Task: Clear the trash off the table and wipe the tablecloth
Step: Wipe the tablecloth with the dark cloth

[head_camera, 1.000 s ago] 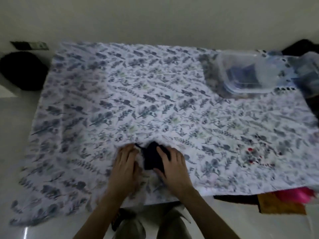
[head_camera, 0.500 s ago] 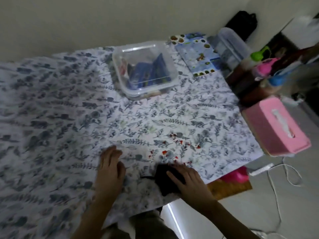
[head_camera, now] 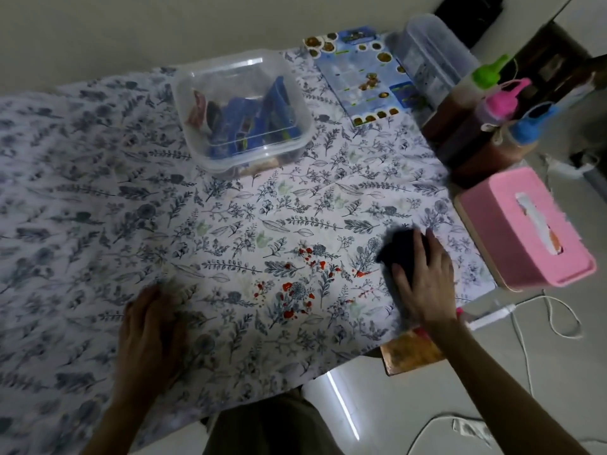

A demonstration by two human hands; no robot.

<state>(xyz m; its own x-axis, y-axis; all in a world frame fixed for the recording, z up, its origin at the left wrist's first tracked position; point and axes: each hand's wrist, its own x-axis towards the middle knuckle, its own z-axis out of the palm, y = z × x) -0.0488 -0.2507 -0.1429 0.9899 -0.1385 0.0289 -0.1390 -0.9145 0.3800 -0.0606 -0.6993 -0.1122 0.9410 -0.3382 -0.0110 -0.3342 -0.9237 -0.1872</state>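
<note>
A white tablecloth (head_camera: pixel 230 224) printed with blue-grey leaves covers the table. Small red spots (head_camera: pixel 295 284) dot it near the front right. My right hand (head_camera: pixel 423 280) presses a dark cloth (head_camera: pixel 399 249) flat on the tablecloth near the right edge, just right of the red spots. My left hand (head_camera: pixel 151 326) lies flat on the tablecloth at the front left, fingers spread, holding nothing.
A clear plastic box (head_camera: pixel 243 113) with blue packets stands at the back. A printed card (head_camera: pixel 364 73) and a clear tub (head_camera: pixel 433 57) lie at the back right. Squeeze bottles (head_camera: pixel 486 126) and a pink tissue box (head_camera: pixel 525 231) stand right of the table. Cables (head_camera: pixel 542 316) run over the floor.
My right hand has slid the dark cloth to the right, past the red spots toward the table's right edge. My left hand stays flat at the front left. The view has shifted right.
</note>
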